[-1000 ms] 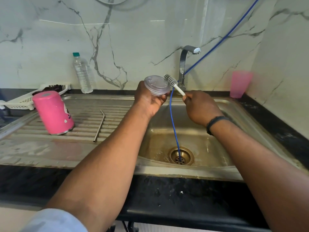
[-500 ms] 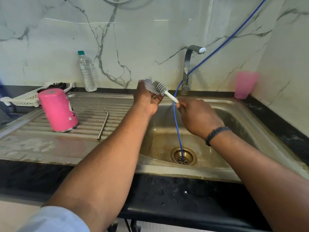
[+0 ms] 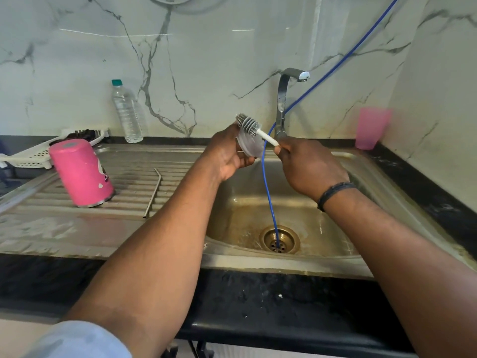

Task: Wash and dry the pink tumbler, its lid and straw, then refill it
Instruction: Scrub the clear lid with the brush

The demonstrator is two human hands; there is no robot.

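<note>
My left hand (image 3: 228, 155) grips the clear lid (image 3: 249, 147) above the back left corner of the sink (image 3: 361, 174), thumb up behind its top edge and fingers curled under its lower rim. The lid stands on edge, its flat face turned toward my right hand (image 3: 308, 166). That hand pinches the white handle of the brush (image 3: 251, 125) between thumb and curled fingers, just right of the lid. The brush's long axis runs from my right hand up and to the left, its grey bristled head lying against the lid's upper edge, close to my left thumb.

A thin blue hose (image 3: 268, 192) hangs down between my two hands, passing right in front of the lid's right edge, and drops into the brass drain (image 3: 280, 240). It comes in from the upper right, crossing by the tap (image 3: 282, 99) that stands behind my hands.

On the ribbed draining board to my left, the pink tumbler (image 3: 81, 173) stands upside down, leaning slightly, well apart from my hands. The metal straw (image 3: 152, 193) lies flat between the tumbler and my left forearm, its long axis running toward and away from me, bent tip at the far end. Behind them on the desk (image 3: 258, 301) stand a water bottle (image 3: 127, 112) and a white rack (image 3: 38, 153). A pink cup (image 3: 370, 127) sits in the far right corner.
</note>
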